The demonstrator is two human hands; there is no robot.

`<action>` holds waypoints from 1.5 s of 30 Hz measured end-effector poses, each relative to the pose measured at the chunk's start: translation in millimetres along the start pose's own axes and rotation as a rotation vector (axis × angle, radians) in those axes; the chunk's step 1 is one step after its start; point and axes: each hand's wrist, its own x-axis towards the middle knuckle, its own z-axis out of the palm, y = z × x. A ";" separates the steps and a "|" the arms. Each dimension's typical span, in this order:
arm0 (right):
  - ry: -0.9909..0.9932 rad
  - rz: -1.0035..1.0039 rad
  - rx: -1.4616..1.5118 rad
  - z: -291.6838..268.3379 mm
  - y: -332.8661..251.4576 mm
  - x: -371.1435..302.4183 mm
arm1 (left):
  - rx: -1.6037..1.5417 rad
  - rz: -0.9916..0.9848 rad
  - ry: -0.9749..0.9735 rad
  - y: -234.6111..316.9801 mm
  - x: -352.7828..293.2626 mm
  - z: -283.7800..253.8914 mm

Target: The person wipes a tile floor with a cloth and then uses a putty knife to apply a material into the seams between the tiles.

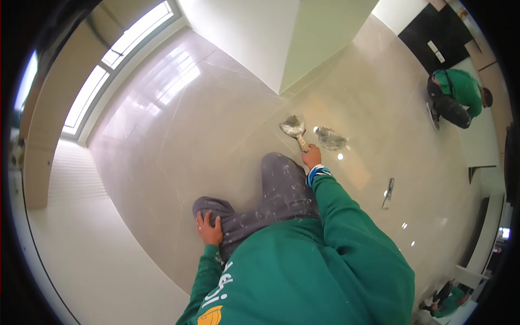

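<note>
My right hand point(311, 156) is closed round the handle of a trowel point(294, 128), held low over the glossy floor in front of my knees. Its broad blade is smeared pale and carries a grey lump of what looks like mortar. Just right of the blade, a flattened heap of grey mortar point(330, 139) lies on the floor. My left hand point(209, 228) rests on my left knee, fingers apart and holding nothing. Farther right lies a putty knife point(388, 194), apart from both hands.
A wall corner point(281, 81) juts toward me ahead. At the right, a co-worker in green point(457, 97) crouches near a black panel point(436, 38); another person point(449, 300) shows at lower right. A long white panel or wall point(92, 233) and a window point(108, 70) stand on the left.
</note>
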 end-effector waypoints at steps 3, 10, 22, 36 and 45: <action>-0.066 0.098 -0.092 15.9 2.5 28.3 | 0.017 0.034 -0.002 12.8 8.7 -10.1; -0.190 0.231 -0.215 50.6 -7.3 54.8 | 0.157 0.276 -0.023 61.6 66.0 20.1; -0.140 -0.032 0.321 16.6 -77.7 -1.8 | -0.570 0.306 -0.524 283.7 163.0 124.8; -0.154 0.046 -0.136 39.3 -62.2 93.8 | -1.141 0.129 -0.225 212.2 174.0 -20.6; -0.215 0.108 -0.284 43.7 -66.4 105.7 | -1.060 0.172 -0.108 192.0 116.9 -72.0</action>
